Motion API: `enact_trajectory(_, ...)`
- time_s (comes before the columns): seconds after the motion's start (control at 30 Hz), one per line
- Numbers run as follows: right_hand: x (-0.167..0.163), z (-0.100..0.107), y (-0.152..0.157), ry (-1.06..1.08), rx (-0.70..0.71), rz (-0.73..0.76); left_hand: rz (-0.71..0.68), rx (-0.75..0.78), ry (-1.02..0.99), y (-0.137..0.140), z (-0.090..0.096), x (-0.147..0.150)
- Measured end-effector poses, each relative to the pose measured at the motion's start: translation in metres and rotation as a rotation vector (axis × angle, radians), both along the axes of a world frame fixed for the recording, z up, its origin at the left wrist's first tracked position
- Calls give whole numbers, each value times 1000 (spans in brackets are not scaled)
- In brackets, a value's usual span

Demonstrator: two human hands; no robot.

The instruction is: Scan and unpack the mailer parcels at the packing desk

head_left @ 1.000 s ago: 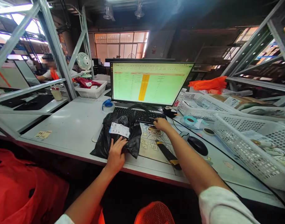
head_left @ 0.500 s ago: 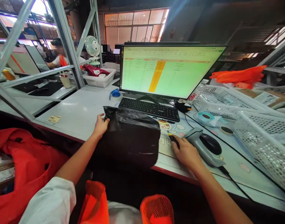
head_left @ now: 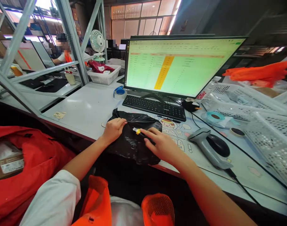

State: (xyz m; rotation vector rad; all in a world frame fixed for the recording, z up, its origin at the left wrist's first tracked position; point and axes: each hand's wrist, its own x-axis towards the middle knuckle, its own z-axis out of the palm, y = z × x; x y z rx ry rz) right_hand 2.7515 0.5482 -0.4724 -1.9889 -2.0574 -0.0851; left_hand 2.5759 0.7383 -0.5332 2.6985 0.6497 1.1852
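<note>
A crumpled black plastic mailer bag (head_left: 131,147) lies at the front edge of the desk, partly hanging over it. My left hand (head_left: 114,129) pinches the bag's upper left part between thumb and fingers. In my right hand (head_left: 161,142) is a small utility knife (head_left: 138,131) with a yellow and black body, its tip pointing left over the bag, close to my left fingers. Whether the blade touches the plastic I cannot tell. Just behind the bag is a black keyboard (head_left: 155,107).
A monitor (head_left: 181,69) stands behind the keyboard. To the right are a grey barcode scanner (head_left: 210,150), a black mouse (head_left: 218,145), a cable and white baskets (head_left: 272,135). Blue tape (head_left: 119,91) sits left of the keyboard. A red bag (head_left: 39,157) with a box is at lower left.
My right hand has moved left from the desk to above the bag with the knife. The bag has been laid flatter, and my left hand has shifted right along its upper edge.
</note>
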Motion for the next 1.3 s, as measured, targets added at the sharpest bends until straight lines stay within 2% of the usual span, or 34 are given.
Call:
enact_trajectory(0.07,-8,0,12,-71,-20,4,-12,45,-56,-3,4,-1)
enact_trajectory(0.13,0,0,18,-100,-25,-17,-59,61,-65,-6,7,-5)
enact_trajectory(0.2,25,-2,17,-100,-37,-85,-119,51,-47,-8,7,-12)
enact_trajectory(0.27,63,-8,8,-109,-50,-238,-142,14,-25,-9,6,-21)
enact_trajectory(0.4,131,-37,-25,-149,-103,-604,-7,-133,98,-4,9,-32)
enact_trajectory(0.5,145,-61,-48,-152,-163,-628,47,-233,227,1,22,-29)
enact_trajectory(0.57,134,-67,-53,-168,-146,-598,37,-251,270,3,34,-21)
enact_trajectory(0.63,108,-64,-46,-148,-17,-536,14,-218,322,6,47,-9)
enact_trajectory(0.7,69,-56,-26,-37,134,-385,-36,-195,417,6,55,6)
enact_trajectory(0.77,25,-48,4,114,186,-178,-105,-259,468,5,57,22)
enact_trajectory(0.83,-16,-45,38,168,196,-65,-154,-348,377,1,54,33)
enact_trajectory(0.9,-48,-45,65,178,188,-90,-134,-367,182,-1,49,38)
enact_trajectory(0.97,-69,-46,77,173,123,-145,-33,-317,34,3,48,35)
enact_trajectory(1.03,-82,-45,70,138,32,-128,130,-260,1,18,50,28)
enact_trajectory(1.1,-88,-44,48,69,-14,-37,295,-214,56,43,56,18)
enact_trajectory(1.2,-90,-47,3,2,10,143,477,-183,197,86,58,4)
enact_trajectory(1.3,-86,-58,-36,17,78,249,588,-277,353,115,41,-4)
